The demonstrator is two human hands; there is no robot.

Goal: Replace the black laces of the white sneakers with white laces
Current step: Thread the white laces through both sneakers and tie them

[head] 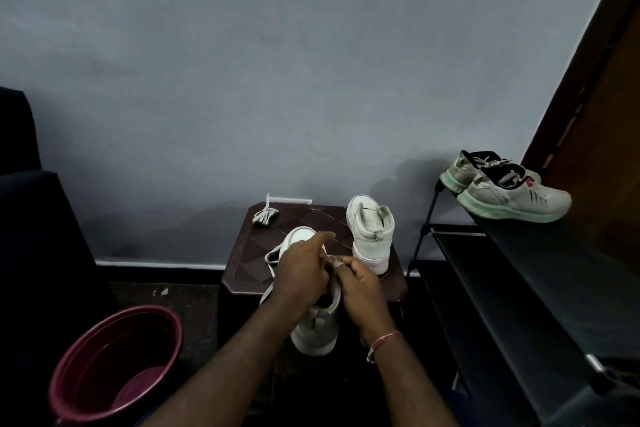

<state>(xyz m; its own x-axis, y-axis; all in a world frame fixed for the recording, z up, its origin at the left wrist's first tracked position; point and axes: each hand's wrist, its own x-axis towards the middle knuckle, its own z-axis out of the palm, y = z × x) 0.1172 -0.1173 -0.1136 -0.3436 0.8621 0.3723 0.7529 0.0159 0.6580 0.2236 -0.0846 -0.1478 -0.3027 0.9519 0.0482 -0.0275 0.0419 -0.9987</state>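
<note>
While the left hand (304,269) and right hand (363,289) pinch one white lace (272,255) at one sneaker (318,329), a second sneaker (372,236) stands beside.

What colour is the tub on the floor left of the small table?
The tub is dark red, maroon; the head view shows it.

Left hand (300,269) and right hand (362,289) meet, fingers curled in pinches.
</note>
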